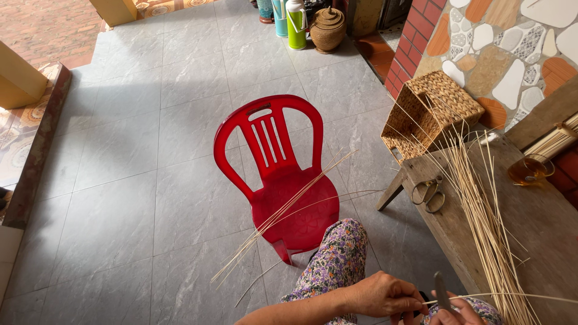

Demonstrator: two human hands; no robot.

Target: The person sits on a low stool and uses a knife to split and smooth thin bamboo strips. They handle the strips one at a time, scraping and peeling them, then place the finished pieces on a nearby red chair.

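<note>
My left hand is at the bottom edge, closed on a thin pale reed strip that runs off to the right. Beside it my right hand, partly cut off by the frame, grips a small knife with its blade pointing up against the strip. Both hands rest over my knee in floral trousers. A bundle of long pale strips lies on the wooden bench just right of my hands.
A red plastic chair stands in front of me on the grey tiles, with several strips lying across its seat. On the bench are scissors, a woven basket and a glass of amber liquid. A green flask and a woven jar stand at the back.
</note>
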